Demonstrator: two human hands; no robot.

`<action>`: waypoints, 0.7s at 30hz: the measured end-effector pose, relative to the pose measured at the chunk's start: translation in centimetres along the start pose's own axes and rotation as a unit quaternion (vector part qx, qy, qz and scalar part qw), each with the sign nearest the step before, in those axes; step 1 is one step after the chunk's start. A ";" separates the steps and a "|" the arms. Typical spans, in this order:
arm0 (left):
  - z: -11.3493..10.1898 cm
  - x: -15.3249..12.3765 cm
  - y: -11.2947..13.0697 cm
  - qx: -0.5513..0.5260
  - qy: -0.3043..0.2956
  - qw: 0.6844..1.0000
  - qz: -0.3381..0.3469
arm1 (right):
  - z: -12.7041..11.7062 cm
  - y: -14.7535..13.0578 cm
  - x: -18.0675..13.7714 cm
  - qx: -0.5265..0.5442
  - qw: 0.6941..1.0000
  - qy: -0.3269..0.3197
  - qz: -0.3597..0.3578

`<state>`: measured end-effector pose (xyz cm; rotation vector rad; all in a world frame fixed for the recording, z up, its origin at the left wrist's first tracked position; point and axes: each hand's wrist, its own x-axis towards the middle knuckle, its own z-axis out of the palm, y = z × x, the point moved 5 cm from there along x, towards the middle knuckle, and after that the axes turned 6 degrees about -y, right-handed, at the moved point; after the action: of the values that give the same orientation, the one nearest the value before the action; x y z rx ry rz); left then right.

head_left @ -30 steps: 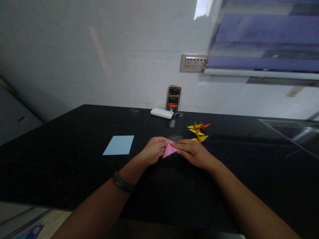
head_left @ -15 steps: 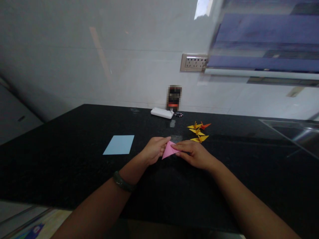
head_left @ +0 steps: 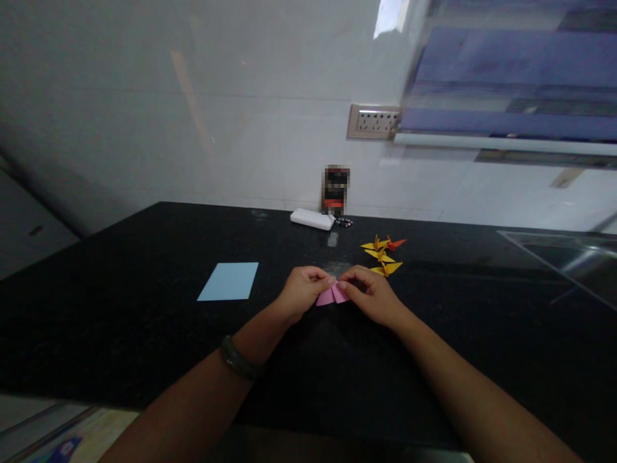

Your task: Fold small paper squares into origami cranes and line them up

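Observation:
A small folded pink paper (head_left: 331,296) lies on the black counter (head_left: 144,308), pinched from both sides. My left hand (head_left: 301,292) grips its left edge with thumb and fingertips closed. My right hand (head_left: 369,292) pinches its top right, fingers curled over it. A dark band sits on my left wrist (head_left: 237,359). Just beyond my right hand lie several folded paper cranes (head_left: 383,252), yellow with one orange.
A light blue paper sheet (head_left: 229,281) lies flat to the left. At the back by the wall are a white box (head_left: 312,218), a small dark item (head_left: 335,190) and a socket plate (head_left: 374,121). A sink edge (head_left: 569,257) is at the right.
The pink paper has gone from a raised triangle to a flatter, narrower shape. Both hands' fingertips have closed in toward each other over its top.

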<state>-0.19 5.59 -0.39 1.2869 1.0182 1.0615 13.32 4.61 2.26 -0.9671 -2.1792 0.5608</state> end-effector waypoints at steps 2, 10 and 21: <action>0.2 -0.1 0.1 0.012 -0.008 1.000 0.012 | 0.4 0.3 0.0 0.003 1.000 -0.010 0.020; 0.5 -0.3 0.2 0.033 -0.008 0.999 0.028 | 0.6 0.5 0.0 0.055 0.997 0.012 0.059; -1.6 0.3 0.1 -0.059 0.110 0.992 0.014 | -1.8 3.3 0.0 0.089 0.983 0.042 0.155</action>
<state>-1.67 6.21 -0.30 1.1079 1.0880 1.2870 16.21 6.90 1.49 -1.2155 -1.8789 0.8294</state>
